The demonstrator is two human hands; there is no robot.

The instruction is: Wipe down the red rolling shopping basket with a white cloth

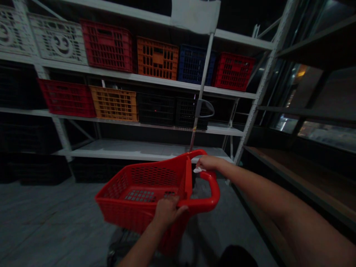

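Red basket (144,189) is low in front of me, a little left of centre, over the grey floor (41,222). Its open mouth is tipped toward me, and it is empty as far as I can see. Its long axis runs from lower left to upper right across my view, with the looped red handle (213,189) at the right-hand end, the end closest to my arms.

My left hand (167,212) is closed over the near rim where the handle meets the basket wall. My right hand (209,162) is curled round the far top of the loop. A small white scrap (199,170) shows under its fingers; I cannot tell what it is. The left hand is nearer my body and the right reaches further out.

Just behind the handle a grey pole (201,85) with a loop grip rises. Beyond it, white shelves (139,150) carry coloured crates (157,58).
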